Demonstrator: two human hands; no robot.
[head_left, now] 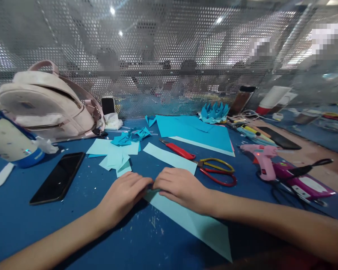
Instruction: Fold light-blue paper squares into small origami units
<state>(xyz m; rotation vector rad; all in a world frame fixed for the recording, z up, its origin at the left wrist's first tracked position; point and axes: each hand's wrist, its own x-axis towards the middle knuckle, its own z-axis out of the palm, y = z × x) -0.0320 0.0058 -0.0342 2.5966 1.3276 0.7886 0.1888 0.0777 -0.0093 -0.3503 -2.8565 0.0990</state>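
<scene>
A long light-blue paper strip (197,223) slants across the blue table toward its front edge. At the strip's far end my left hand (122,197) is closed, its thumb and fingertips pinching the paper. My right hand (183,187) lies over the same end, fingers bent and pressed on it, its fingertips nearly meeting the left ones. The pinched end itself is mostly hidden under the fingers. Just beyond my hands lies another light-blue strip (169,156). Cut paper pieces (115,155) are piled to the left of it, with folded blue pieces (132,135) behind them.
Scissors (216,170) and a red utility knife (180,150) lie beyond my right hand. Farther right are a pink glue gun (263,157) and cables. A phone (59,178), bottle (14,138) and backpack (50,105) stand left. Blue sheets (191,129) lie behind.
</scene>
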